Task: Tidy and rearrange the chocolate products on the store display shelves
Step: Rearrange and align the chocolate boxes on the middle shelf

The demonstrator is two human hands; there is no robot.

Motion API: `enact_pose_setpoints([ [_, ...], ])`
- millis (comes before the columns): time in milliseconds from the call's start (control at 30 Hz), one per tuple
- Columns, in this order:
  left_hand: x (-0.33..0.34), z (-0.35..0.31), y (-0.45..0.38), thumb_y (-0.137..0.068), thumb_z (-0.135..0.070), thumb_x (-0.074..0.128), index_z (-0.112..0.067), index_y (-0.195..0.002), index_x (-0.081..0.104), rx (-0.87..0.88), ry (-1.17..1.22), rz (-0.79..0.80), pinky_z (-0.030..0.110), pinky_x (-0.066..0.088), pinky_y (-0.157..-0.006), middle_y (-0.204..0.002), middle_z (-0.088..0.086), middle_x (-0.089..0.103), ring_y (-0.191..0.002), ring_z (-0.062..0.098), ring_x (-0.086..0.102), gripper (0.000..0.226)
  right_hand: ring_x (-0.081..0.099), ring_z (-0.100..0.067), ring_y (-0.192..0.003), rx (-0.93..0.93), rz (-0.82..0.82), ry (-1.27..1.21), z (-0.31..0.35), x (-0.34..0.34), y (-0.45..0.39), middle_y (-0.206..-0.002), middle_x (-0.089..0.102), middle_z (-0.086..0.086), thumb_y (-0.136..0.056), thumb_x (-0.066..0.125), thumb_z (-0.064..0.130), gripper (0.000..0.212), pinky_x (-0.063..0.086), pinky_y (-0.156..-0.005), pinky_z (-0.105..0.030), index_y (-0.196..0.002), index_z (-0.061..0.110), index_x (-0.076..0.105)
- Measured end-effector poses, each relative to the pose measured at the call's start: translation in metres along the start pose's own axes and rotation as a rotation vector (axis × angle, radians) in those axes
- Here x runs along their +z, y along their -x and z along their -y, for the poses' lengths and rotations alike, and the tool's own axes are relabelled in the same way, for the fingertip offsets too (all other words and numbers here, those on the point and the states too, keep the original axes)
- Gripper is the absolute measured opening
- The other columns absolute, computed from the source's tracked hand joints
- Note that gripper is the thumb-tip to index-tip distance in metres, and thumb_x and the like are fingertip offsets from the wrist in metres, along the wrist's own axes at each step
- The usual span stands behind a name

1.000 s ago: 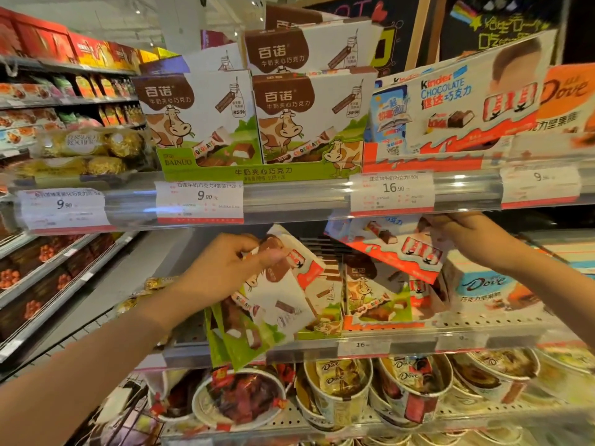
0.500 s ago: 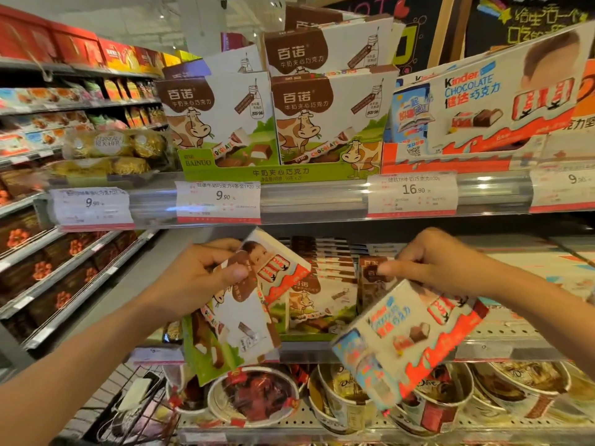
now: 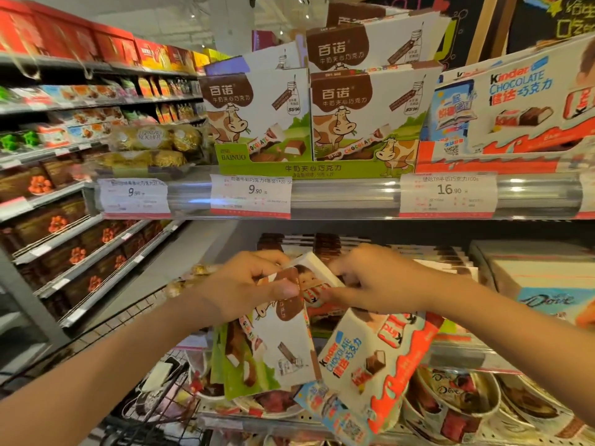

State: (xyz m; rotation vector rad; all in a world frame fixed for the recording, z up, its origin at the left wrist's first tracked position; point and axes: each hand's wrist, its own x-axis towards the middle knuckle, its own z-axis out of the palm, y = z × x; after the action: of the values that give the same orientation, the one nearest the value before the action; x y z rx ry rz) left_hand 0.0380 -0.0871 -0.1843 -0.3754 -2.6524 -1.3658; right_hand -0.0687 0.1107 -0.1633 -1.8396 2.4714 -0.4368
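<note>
My left hand (image 3: 248, 288) grips a small stack of flat boxes in front of the middle shelf: green-and-white cow-print Bainuo chocolate boxes (image 3: 270, 352) with a small white Kinder box (image 3: 314, 278) behind them. My right hand (image 3: 376, 284) holds a large white-and-red Kinder Chocolate box (image 3: 376, 365) that hangs down, and its fingers meet the small Kinder box beside my left thumb. Both hands are close together. More flat chocolate boxes (image 3: 322, 244) lie stacked on the shelf behind them.
The upper shelf carries Bainuo display cartons (image 3: 309, 117), a Kinder display carton (image 3: 515, 104) and gold Ferrero packs (image 3: 151, 146), with price tags (image 3: 251, 196) on its rail. Dove boxes (image 3: 547, 294) sit right. Dove tubs (image 3: 457, 400) fill the lower shelf. A wire basket (image 3: 154, 391) stands lower left.
My right hand has pulled the large Kinder box off the middle shelf and carried it left to meet my left hand. The left hand kept its boxes.
</note>
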Motion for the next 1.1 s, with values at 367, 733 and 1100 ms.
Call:
enact_pose_setpoints([
  [367, -0.035, 0.014, 0.002, -0.077, -0.056, 0.06, -0.022, -0.062, 0.064, -0.149, -0.39, -0.568, 0.019, 0.029, -0.049, -0.049, -0.014, 0.053, -0.048, 0.002, 0.046, 0.038, 0.067, -0.012, -0.06, 0.308, -0.02, -0.367, -0.062, -0.045, 0.059, -0.073, 0.073, 0.0, -0.075, 0.06, 0.049, 0.037, 0.052, -0.058, -0.025, -0.092, 0.018, 0.071],
  [733, -0.014, 0.035, -0.029, -0.086, -0.069, 0.028, 0.003, -0.092, 0.063, 0.296, -0.567, -0.746, 0.028, 0.042, -0.066, -0.082, 0.012, 0.065, -0.074, 0.025, 0.059, 0.08, 0.07, -0.011, -0.07, 0.289, -0.064, -0.517, -0.069, -0.035, 0.084, -0.08, 0.075, 0.004, -0.081, 0.065, 0.027, 0.014, 0.05, -0.058, -0.016, -0.08, 0.018, 0.075],
  [1100, 0.008, 0.056, -0.015, -0.092, -0.062, 0.024, -0.01, -0.081, 0.047, 0.654, -0.601, -0.878, 0.01, 0.037, -0.071, -0.082, 0.0, 0.048, -0.074, 0.013, 0.044, 0.057, 0.065, -0.009, -0.059, 0.321, -0.078, -0.447, -0.067, -0.025, 0.088, -0.071, 0.073, 0.006, -0.072, 0.063, 0.061, 0.042, 0.047, -0.053, -0.018, -0.083, 0.022, 0.074],
])
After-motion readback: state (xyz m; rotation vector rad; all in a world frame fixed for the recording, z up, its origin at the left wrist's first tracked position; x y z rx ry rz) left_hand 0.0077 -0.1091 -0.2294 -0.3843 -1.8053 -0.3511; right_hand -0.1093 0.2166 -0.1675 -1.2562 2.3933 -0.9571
